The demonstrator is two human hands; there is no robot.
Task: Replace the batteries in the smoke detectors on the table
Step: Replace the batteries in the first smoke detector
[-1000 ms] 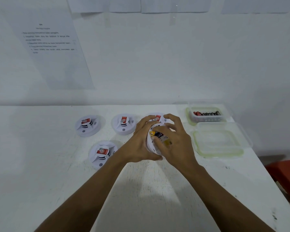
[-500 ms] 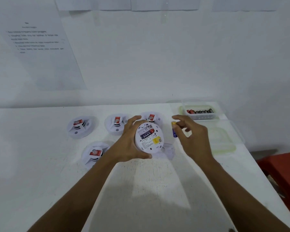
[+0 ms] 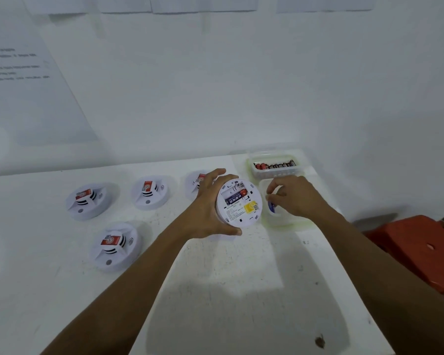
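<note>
At centre, the smoke detector (image 3: 240, 203) is gripped underside-up by the left hand (image 3: 205, 211); at its 3 o'clock, a battery (image 3: 271, 207) pinched by the right hand (image 3: 296, 198) should be released low into the lid (image 3: 301, 223).

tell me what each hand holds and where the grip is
Left hand holds the open smoke detector round its rim; right hand pinches a blue battery by its upper end.

the detector (image 3: 239, 203) in my left hand (image 3: 205, 216) is smooth white plastic; the battery (image 3: 271, 206) my right hand (image 3: 295, 198) pinches wears glossy blue wrap. the table (image 3: 215, 290) is matt, scuffed white; the tub (image 3: 276, 174) clear plastic.
</note>
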